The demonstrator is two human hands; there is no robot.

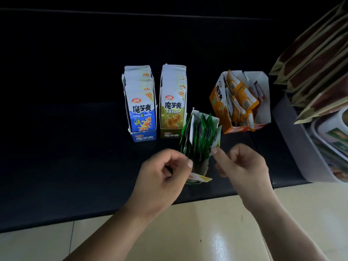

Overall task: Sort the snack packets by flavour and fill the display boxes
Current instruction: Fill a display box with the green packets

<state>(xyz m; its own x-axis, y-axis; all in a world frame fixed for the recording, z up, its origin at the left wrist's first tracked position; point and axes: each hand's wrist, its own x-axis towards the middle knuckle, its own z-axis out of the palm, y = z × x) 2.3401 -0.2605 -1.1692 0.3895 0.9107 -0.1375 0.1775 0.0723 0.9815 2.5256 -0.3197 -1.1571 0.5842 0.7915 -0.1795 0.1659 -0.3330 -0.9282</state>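
Two hands [162, 176] [243, 166] pinch green box [199, 136] among four.

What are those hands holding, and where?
The green display box: the left hand pinches its near left edge, the right hand its near right edge.

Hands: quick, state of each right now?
Left hand: closed, pinching the left edge of the green box.
Right hand: closed, pinching the right edge of the green box.
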